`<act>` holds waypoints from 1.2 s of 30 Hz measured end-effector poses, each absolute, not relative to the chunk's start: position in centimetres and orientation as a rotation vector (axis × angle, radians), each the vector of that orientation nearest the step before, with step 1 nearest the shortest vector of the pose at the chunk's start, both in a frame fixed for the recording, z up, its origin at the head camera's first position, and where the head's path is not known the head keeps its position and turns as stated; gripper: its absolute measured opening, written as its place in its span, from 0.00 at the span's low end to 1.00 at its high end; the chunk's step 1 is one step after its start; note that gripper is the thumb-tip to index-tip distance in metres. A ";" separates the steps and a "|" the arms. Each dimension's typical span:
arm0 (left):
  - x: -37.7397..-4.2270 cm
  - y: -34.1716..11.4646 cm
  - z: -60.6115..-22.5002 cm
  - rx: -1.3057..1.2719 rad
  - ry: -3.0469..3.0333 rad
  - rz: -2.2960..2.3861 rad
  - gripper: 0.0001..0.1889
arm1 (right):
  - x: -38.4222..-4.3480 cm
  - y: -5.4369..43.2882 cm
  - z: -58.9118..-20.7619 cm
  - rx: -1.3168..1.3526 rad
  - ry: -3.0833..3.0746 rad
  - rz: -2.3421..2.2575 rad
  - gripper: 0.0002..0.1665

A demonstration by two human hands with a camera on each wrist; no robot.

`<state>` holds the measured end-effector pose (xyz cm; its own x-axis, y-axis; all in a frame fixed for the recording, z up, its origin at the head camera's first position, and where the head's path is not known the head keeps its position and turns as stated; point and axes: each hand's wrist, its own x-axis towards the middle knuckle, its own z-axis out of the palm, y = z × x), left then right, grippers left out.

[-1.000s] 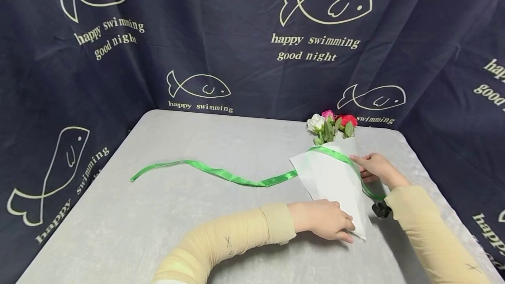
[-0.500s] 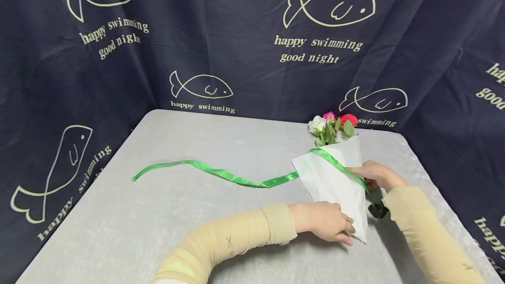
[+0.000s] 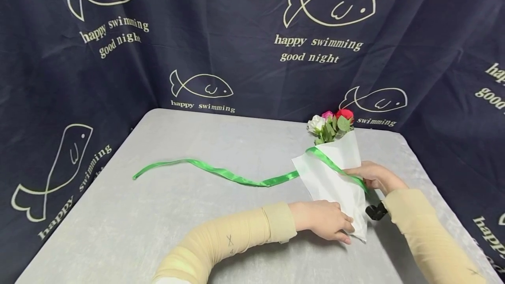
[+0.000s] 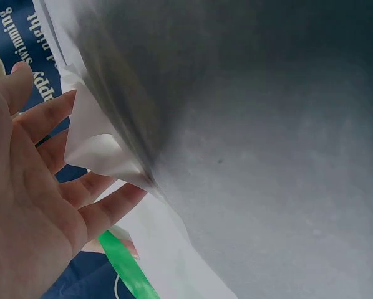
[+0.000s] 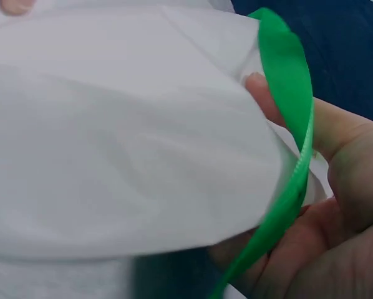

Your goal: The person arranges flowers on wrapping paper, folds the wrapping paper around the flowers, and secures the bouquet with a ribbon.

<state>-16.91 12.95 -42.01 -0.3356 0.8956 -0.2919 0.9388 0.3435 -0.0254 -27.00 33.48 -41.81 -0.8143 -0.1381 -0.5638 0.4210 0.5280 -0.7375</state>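
Observation:
A bouquet wrapped in white paper point(image 3: 335, 185) lies at the table's right side, with a white rose point(image 3: 316, 124), a pink flower point(image 3: 327, 115) and a red rose point(image 3: 345, 115) at its top. Green ribbon point(image 3: 232, 177) trails from the left and crosses over the wrap. My left hand point(image 3: 323, 220) rests on the wrap's narrow lower end, its fingers spread and fairly straight in the left wrist view. My right hand point(image 3: 376, 175) holds the wrap's right edge, thumb above and fingers below. In the right wrist view the ribbon point(image 5: 286, 75) passes over that thumb.
A grey cloth covers the table point(image 3: 177, 218). Dark blue curtains point(image 3: 252, 43) with fish prints stand behind it and at both sides. A small black object point(image 3: 376, 211) is at the right sleeve's cuff.
My right hand has slid nearer along the wrap's right edge and taken hold there. The ribbon over the paper has shifted with it, and the red rose has tilted slightly. My left hand stays put.

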 end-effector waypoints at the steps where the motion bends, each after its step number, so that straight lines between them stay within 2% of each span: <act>1: -16.9 12.9 -42.0 1.656 2.383 -0.281 0.26 | -27.0 33.4 -41.9 0.218 2.164 -1.308 0.14; 19: -17.3 12.4 -42.3 1.662 2.355 -0.242 0.26 | -26.6 33.1 -43.2 0.175 2.004 -1.496 0.10; 26: -18.1 11.3 -42.1 1.753 2.298 -0.078 0.26 | -25.9 33.3 -43.1 0.185 2.096 -1.512 0.23; 29: -18.8 10.5 -41.8 1.747 2.360 -0.047 0.26 | -25.7 33.5 -42.9 0.190 2.134 -1.542 0.23; 32: -19.6 9.3 -41.8 1.641 2.584 -0.043 0.22 | -25.6 33.7 -42.5 0.193 2.174 -1.556 0.23; 36: -21.1 7.1 -42.2 1.273 2.888 -0.062 0.15 | -25.2 33.8 -41.9 0.187 2.262 -1.535 0.29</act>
